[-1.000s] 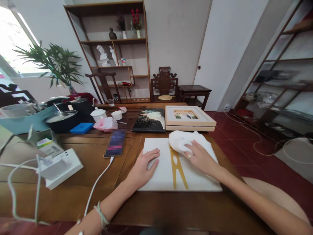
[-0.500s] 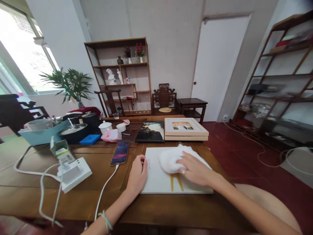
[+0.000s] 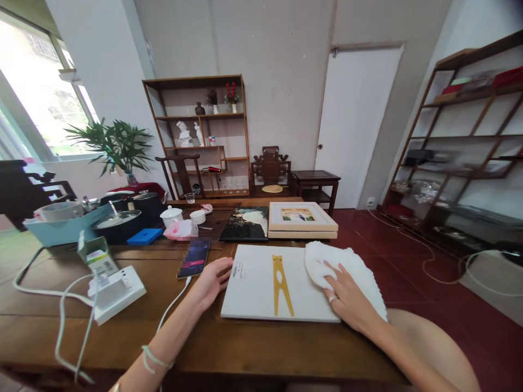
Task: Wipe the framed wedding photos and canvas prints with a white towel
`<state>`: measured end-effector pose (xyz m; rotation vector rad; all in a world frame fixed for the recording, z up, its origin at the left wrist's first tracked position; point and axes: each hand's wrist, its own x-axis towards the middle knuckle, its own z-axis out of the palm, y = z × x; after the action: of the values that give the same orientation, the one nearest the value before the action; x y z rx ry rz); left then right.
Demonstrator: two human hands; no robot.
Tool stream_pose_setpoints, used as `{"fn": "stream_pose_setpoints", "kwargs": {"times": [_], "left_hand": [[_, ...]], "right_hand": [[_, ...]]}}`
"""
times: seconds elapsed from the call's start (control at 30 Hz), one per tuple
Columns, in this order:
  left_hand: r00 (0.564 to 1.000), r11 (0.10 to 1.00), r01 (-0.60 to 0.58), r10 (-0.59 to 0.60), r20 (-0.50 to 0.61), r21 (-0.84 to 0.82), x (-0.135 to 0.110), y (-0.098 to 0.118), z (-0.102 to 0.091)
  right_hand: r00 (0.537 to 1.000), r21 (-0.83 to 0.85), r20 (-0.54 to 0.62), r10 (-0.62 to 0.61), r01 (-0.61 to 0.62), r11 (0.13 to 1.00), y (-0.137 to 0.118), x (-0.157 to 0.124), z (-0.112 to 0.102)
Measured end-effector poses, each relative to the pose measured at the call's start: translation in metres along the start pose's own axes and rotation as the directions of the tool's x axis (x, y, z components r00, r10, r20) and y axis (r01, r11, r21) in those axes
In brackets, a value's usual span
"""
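Observation:
A flat white board lies on the wooden table in front of me. It bears small print at its left side and a yellow long-legged cat shape in the middle. My right hand, with a ring on one finger, presses a bunched white cloth at the board's right side; part of the cloth hangs past the edge. Two fingers stretch over the cloth, while the others are partly hidden. At the board's left edge, my left hand has its fingers extended, with the tips by the edge.
Behind the board lie a dark picture and a pale wooden frame. To the left are a phone on a white cable, a white power strip, a blue box, a pink-and-white bag and pots.
My right hand has slid the cloth rightward, uncovering the whole yellow cat shape. My left hand's fingers have straightened from a curl. The view has shifted slightly.

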<state>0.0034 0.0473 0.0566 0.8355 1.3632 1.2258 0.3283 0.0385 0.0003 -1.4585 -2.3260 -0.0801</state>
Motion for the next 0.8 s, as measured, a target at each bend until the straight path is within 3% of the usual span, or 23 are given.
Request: {"fn": "stream_pose_setpoints", "kwargs": {"times": [0.07, 0.1, 0.17, 0.23, 0.3, 0.4, 0.47, 0.53, 0.6, 0.67, 0.73, 0.8], "left_hand": [[0.998, 0.997, 0.015, -0.009, 0.068, -0.081, -0.014, 0.012, 0.0], [0.994, 0.979, 0.044, -0.022, 0.108, -0.198, -0.023, 0.017, 0.002], [0.993, 0.953, 0.067, -0.034, 0.114, -0.294, -0.044, 0.027, 0.006], [0.996, 0.957, -0.006, 0.03, 0.08, -0.29, -0.067, 0.035, 0.01], [0.989, 0.955, -0.105, 0.13, 0.074, -0.276, -0.09, 0.042, 0.014], [0.96, 0.917, -0.209, 0.258, 0.107, -0.34, -0.114, 0.051, 0.015], [0.941, 0.889, -0.253, 0.318, 0.118, -0.381, -0.12, 0.049, 0.014], [0.936, 0.879, -0.302, 0.347, 0.061, -0.37, -0.116, 0.036, 0.014], [0.945, 0.901, -0.326, 0.318, -0.074, -0.288, -0.104, 0.012, 0.014], [0.979, 0.954, -0.204, 0.194, -0.068, -0.22, -0.091, -0.017, 0.015], [0.984, 0.955, -0.178, 0.171, -0.052, -0.238, -0.083, -0.041, 0.014], [0.982, 0.936, -0.188, 0.183, -0.043, -0.296, -0.081, -0.054, 0.014]], "right_hand": [[0.995, 0.031, -0.101, -0.007, 0.01, 0.999, -0.01, -0.006, -0.008], [0.987, 0.038, -0.155, -0.042, 0.048, 0.998, -0.019, -0.009, -0.012], [0.953, 0.032, -0.227, -0.202, 0.214, 0.976, -0.043, -0.016, -0.02], [0.906, 0.037, -0.234, -0.352, 0.37, 0.928, -0.066, -0.021, -0.022], [0.868, 0.063, -0.304, -0.392, 0.429, 0.901, -0.08, -0.022, -0.02], [0.844, 0.175, -0.469, -0.259, 0.377, 0.91, -0.08, -0.021, -0.014], [0.82, 0.282, -0.567, -0.075, 0.279, 0.918, -0.075, -0.018, -0.017], [0.803, 0.46, -0.572, 0.168, 0.144, 0.876, -0.074, -0.014, -0.026], [0.81, 0.7, -0.439, 0.389, 0.037, 0.713, -0.077, -0.01, -0.04], [0.809, 0.901, -0.222, 0.544, -0.044, 0.432, -0.081, -0.005, -0.052], [0.778, 0.984, -0.013, 0.628, -0.102, 0.147, -0.081, 0.0, -0.059], [0.734, 0.984, 0.171, 0.657, -0.166, -0.07, -0.078, 0.006, -0.061]]}}
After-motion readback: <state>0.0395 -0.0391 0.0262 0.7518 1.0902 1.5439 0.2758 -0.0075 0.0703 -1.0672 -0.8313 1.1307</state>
